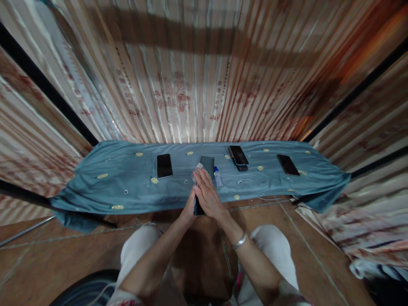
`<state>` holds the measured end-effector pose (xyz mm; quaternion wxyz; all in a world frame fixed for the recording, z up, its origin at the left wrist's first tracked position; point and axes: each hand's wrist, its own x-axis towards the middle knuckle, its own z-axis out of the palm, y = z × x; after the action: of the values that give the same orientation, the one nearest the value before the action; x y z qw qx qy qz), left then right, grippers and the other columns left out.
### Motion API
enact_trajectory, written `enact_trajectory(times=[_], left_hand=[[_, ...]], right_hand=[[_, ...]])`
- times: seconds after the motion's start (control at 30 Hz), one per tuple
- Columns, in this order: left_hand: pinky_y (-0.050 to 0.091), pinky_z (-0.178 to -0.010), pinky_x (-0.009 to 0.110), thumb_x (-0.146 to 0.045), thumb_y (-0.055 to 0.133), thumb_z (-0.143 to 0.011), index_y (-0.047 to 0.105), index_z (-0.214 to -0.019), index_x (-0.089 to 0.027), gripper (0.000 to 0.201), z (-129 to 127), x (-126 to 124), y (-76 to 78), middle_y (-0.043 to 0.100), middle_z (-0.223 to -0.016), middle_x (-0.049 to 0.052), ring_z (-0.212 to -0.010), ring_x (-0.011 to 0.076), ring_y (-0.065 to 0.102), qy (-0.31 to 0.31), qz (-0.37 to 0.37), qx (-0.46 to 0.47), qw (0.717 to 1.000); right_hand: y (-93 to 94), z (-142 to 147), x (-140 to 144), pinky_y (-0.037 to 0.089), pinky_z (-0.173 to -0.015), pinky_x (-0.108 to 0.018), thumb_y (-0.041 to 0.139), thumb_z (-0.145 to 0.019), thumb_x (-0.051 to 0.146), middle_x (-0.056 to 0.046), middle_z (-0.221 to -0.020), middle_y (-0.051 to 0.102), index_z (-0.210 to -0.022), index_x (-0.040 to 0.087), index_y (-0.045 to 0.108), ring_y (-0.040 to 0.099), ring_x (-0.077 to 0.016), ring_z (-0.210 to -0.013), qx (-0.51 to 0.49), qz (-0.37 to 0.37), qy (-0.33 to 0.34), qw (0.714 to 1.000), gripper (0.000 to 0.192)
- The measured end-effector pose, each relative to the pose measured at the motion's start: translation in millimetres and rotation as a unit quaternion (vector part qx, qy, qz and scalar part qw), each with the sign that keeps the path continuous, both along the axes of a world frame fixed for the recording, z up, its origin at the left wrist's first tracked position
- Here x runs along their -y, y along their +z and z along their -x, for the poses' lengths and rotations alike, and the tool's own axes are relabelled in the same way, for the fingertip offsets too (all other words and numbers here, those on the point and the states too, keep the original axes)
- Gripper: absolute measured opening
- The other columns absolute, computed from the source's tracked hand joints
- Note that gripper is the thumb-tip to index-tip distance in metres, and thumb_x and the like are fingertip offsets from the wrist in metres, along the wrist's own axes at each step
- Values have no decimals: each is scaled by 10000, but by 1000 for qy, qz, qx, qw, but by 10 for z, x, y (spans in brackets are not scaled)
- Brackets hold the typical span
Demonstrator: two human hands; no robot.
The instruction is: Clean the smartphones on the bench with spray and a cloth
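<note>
While the person sits before the low desk (127, 187), both hands meet at its near edge around a dark phone (198, 208). That phone is a slim black slab, glossy, its long axis running away from the body toward the curtain, with its near end poking out below the palms. From beneath, the left hand (190, 209) clasps it; the right hand (208, 193) lies flat on top, fingers stretched forward, pressing a pale crumpled cloth (197, 168) at the fingertips. A silver bangle (239, 241) circles the right wrist.

Over the desk hangs a soft blue-grey cover, wrinkled, dotted with small yellow embroidered ovals. On it lie a black phone (164, 165) at the left, a grey phone (208, 163) just beyond the hands, a small bottle (218, 176) with a blue cap beside it, two stacked phones (238, 157), and another phone (287, 165) far right. Striped pleated curtains (191, 76) hang behind.
</note>
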<state>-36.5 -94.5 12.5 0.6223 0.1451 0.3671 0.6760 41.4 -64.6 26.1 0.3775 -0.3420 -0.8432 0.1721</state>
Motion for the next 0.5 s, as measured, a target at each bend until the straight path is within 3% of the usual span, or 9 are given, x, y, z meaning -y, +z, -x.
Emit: enact_trajectory(times=[0.1,0.27,0.37,0.5], left_hand=[[349,-1059,283,-273,367,-928,579,-1219,-119,392,16,-19,9,637,-1215,72,-1243,175,485,-5,25,17,1000],[522,-865,345,-376,406,-911,624,-1161,-118,421,87,24,82,729,-963,81,-1000,242,647,-77,99,35,991],[507,-893,347,-376,383,-920,612,-1182,-107,440,112,27,136,733,-948,88,-977,231,658,-65,95,42,992],[386,-1032,305,-358,345,-936,616,-1179,-100,446,149,-3,173,721,-1017,82,-1086,194,610,-30,66,56,996]], right_hand=[[0,4,-139,202,-1156,-434,288,-962,322,-65,-1518,262,-1438,190,303,175,-176,-1414,0,25,-6,1000,494],[-96,-19,-250,186,-1159,-412,247,-965,395,-86,-1503,293,-1448,169,275,215,-159,-1403,-43,111,-49,992,533],[-152,-30,-229,184,-1159,-404,237,-964,432,-81,-1508,283,-1450,170,269,206,-158,-1406,-68,149,-55,985,553],[-173,-32,-76,182,-1162,-396,244,-964,442,-71,-1523,244,-1447,172,279,193,-162,-1410,-65,155,-46,985,554]])
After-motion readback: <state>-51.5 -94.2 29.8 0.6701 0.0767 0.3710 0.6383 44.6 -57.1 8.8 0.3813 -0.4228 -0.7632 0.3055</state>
